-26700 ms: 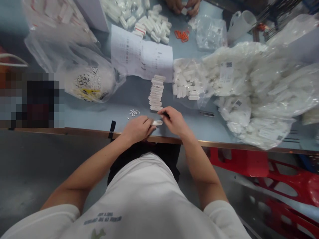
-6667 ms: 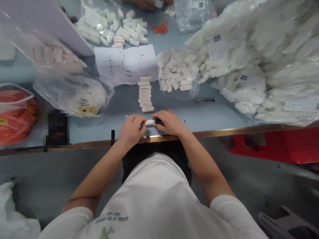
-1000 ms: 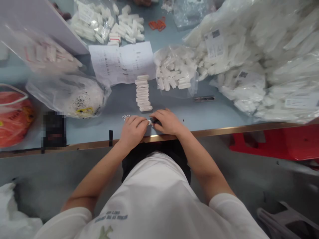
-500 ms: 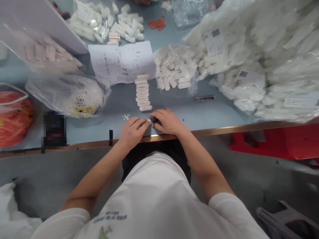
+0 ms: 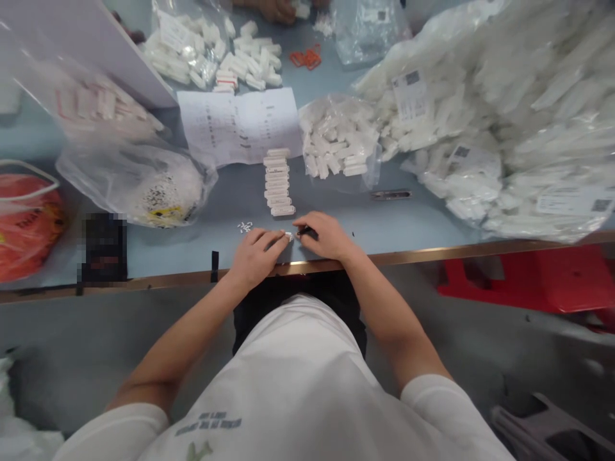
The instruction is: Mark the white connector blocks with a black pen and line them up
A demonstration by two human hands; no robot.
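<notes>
My left hand (image 5: 254,256) rests at the table's front edge, fingers closed on a small white plastic piece (image 5: 289,236). Just to its right, my right hand (image 5: 327,235) pinches a slim black tool (image 5: 307,232); its kind is too small to make out. The tool's tip points left at the white piece, with a narrow gap between my hands. Beyond them runs a column of white plastic pieces (image 5: 277,186) laid side by side. A scatter of tiny white bits (image 5: 245,227) lies beyond my left hand.
A printed sheet (image 5: 240,125) lies behind the column. Clear bags of white parts (image 5: 339,137) fill the right and back left. Slim metal snips (image 5: 391,194) lie to the right. A bag with black specks (image 5: 163,195) sits left. A co-worker's hand (image 5: 278,9) shows at the far side.
My right hand has drawn slightly right, away from the white piece, and more of the black tool shows. My left hand stays nearly in place. The view has shifted slightly.
</notes>
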